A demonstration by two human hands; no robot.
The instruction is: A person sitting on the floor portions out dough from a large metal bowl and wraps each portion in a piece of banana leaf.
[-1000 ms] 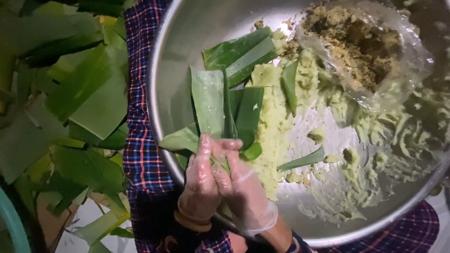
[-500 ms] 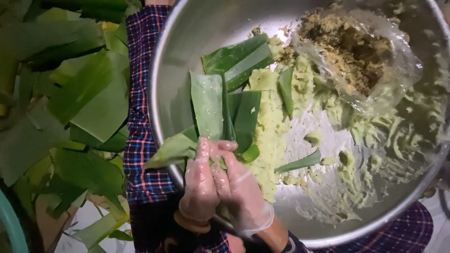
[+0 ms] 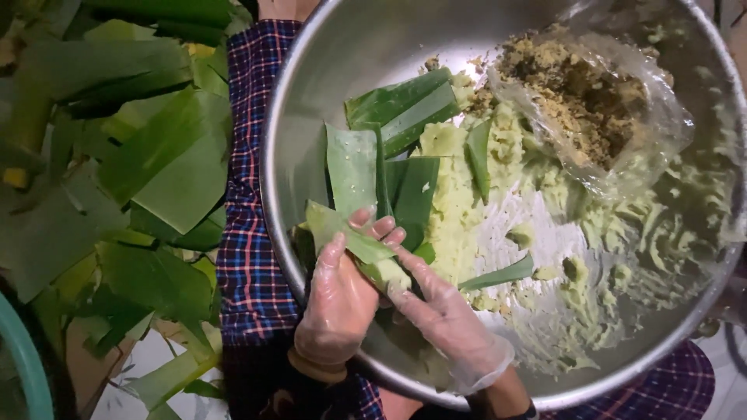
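Note:
Both my hands wear thin clear gloves and meet over the near left rim of a big steel bowl (image 3: 311, 93). My left hand (image 3: 338, 299) wraps its fingers around a green leaf strip (image 3: 342, 229) folded over a pale green lump of dough. My right hand (image 3: 443, 315) pinches the same leaf parcel from the right, fingertips pressed on its end. Several cut green leaf pieces (image 3: 389, 140) lie inside the bowl just beyond my fingers. Pale green dough (image 3: 451, 202) is smeared across the bowl's floor.
A clear plastic bag of crumbly brown filling (image 3: 583, 101) lies in the bowl's far right. A heap of large green leaves (image 3: 132, 171) covers the left side. Checked blue and red cloth (image 3: 249, 257) lies beneath the bowl. A teal rim (image 3: 27, 365) curves at the lower left.
My hands have turned the leaf parcel; the loose leaf end now points up and left, and my left fingers have spread further over it.

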